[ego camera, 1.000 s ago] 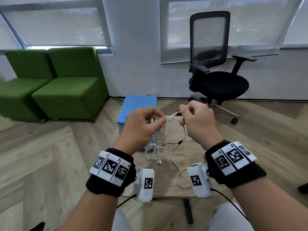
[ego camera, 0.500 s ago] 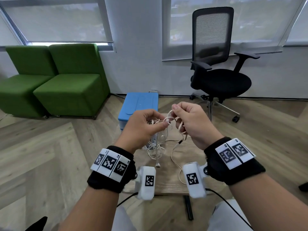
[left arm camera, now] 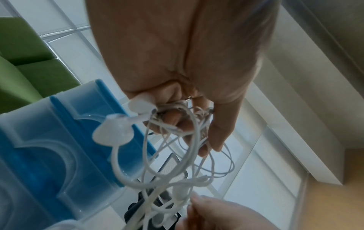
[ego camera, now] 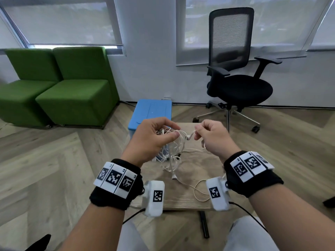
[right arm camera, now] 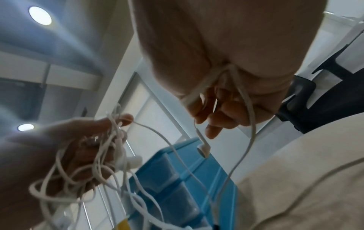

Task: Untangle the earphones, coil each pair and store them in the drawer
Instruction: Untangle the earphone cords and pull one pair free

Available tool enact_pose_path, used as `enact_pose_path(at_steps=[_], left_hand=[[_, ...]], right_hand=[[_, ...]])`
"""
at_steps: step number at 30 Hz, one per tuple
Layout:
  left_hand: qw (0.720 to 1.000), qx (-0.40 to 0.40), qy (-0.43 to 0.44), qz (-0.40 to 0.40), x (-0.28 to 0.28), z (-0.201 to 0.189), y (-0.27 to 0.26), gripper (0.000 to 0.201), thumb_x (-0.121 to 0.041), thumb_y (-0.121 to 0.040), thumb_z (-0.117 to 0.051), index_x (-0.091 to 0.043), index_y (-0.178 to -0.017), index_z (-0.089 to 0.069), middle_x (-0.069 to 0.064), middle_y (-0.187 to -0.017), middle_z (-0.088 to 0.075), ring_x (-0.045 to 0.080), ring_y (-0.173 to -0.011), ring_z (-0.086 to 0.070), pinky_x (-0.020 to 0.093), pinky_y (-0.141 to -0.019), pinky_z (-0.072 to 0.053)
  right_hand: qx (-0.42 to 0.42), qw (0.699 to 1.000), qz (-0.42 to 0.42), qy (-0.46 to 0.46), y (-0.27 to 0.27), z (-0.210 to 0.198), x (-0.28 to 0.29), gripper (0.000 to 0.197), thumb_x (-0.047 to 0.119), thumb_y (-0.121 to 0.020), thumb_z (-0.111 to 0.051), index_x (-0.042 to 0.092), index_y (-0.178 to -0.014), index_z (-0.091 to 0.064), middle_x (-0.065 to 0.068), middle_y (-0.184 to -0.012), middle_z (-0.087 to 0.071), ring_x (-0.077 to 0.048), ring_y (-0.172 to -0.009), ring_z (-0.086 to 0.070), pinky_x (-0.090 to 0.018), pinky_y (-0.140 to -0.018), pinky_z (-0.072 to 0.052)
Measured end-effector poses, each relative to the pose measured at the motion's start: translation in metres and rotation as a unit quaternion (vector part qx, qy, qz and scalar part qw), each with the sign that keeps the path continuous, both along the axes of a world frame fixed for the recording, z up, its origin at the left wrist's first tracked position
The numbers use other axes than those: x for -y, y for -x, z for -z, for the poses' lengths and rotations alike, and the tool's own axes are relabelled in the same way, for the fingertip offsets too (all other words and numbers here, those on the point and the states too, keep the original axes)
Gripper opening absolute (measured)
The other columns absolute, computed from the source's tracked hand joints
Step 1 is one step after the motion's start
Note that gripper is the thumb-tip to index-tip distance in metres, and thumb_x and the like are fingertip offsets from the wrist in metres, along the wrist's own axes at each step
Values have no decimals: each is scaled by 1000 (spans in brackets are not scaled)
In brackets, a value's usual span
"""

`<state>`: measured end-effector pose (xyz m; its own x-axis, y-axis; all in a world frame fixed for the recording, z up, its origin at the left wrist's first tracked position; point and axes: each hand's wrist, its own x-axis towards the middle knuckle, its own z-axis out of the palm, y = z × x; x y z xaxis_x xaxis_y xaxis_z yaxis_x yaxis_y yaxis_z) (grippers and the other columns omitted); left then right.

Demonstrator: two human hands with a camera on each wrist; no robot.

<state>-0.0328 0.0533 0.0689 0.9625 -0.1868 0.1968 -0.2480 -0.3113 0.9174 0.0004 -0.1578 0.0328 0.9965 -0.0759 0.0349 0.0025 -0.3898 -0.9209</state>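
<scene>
Left hand [ego camera: 154, 138], seen from the head, grips a tangled bundle of thin white earphone cables [ego camera: 174, 149] above the small wooden desk [ego camera: 190, 178]; the right hand [ego camera: 212, 136] pinches one strand just beside it. A blue plastic drawer unit [ego camera: 152, 113] stands behind, contents not visible. At the left wrist, glossy loops spill from curled fingers [left arm camera: 173, 118]. At the right wrist, a smooth white earbud [right arm camera: 204, 149] dangles below the hand.
</scene>
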Motion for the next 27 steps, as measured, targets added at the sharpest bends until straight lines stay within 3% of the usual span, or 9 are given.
enact_pose_path(at_steps=[3, 5, 9, 12, 16, 19, 23, 25, 27], left_hand=[[1000, 5, -16, -8, 0, 0, 0, 7, -16, -87, -81, -21, -91, -80, 14, -82, -75, 15, -68, -61, 32, -67, -50], [1000, 7, -18, -6, 1, 0, -2, 8, -14, -87, -81, -21, -91, -81, 13, -80, -75, 14, -67, -60, 32, -67, -50], [1000, 22, -3, 6, 3, -2, -3, 8, -11, -87, -80, -16, -93, -81, -3, -69, -71, 5, -64, -57, 22, -66, -47], [999, 38, 12, 12, 4, -4, -5, 8, -8, -87, -79, -13, -93, -80, 2, -78, -76, 4, -70, -62, 19, -69, -49], [999, 42, 2, 1, 3, -6, -5, 9, -9, -87, -80, -12, -95, -79, 8, -84, -76, 8, -72, -64, 24, -69, -53], [1000, 19, 0, -9, -1, -7, -3, 9, -10, -86, -81, -12, -95, -79, 13, -85, -75, 11, -71, -63, 27, -69, -53], [999, -19, -31, 3, -5, -9, -2, 8, -15, -88, -80, -17, -96, -80, 8, -70, -60, 9, -58, -48, 19, -56, -40], [999, -27, -46, 5, -4, -8, -3, 9, -17, -90, -78, -21, -98, -81, 6, -68, -52, 10, -57, -43, 21, -56, -36], [998, -32, -43, 14, -2, -7, -3, 8, -20, -91, -78, -23, -96, -82, 6, -69, -51, 19, -65, -47, 29, -65, -39]], right_hand=[[1, 995, -13, 97, 5, 5, -4, 32, 26, -103, -58, 10, -79, -70, -6, -81, -75, -15, -62, -57, -28, -61, -45], [23, 991, -15, 132, 7, -1, -6, 23, 28, -102, -59, 15, -87, -72, 1, -83, -72, -9, -68, -57, -22, -63, -41], [134, 983, -119, 36, 16, -23, -9, 15, 12, -95, -67, 20, -100, -79, 9, -91, -76, -2, -81, -66, -17, -75, -47], [153, 968, -197, 20, 22, -29, -10, 12, 7, -92, -73, 17, -99, -79, 4, -85, -77, 0, -71, -67, -14, -68, -46], [190, 970, -142, 43, 17, -26, -7, 6, 15, -90, -78, 20, -87, -77, 5, -74, -75, -9, -69, -68, -19, -65, -47], [217, 975, -30, 46, 8, -28, 0, 12, 13, -94, -71, 21, -85, -71, 5, -73, -70, -11, -68, -63, -27, -66, -52], [193, 973, 81, -96, 0, -41, 13, 12, 14, -98, -62, 17, -88, -66, -3, -81, -69, -17, -76, -62, -36, -74, -53], [169, 965, 59, -191, 4, -56, 13, 18, 10, -100, -55, 18, -86, -62, -5, -87, -73, -16, -84, -63, -32, -75, -47], [137, 957, -6, -257, 11, -71, 9, 22, 10, -102, -46, 21, -84, -55, -6, -98, -78, -17, -95, -68, -34, -79, -42]])
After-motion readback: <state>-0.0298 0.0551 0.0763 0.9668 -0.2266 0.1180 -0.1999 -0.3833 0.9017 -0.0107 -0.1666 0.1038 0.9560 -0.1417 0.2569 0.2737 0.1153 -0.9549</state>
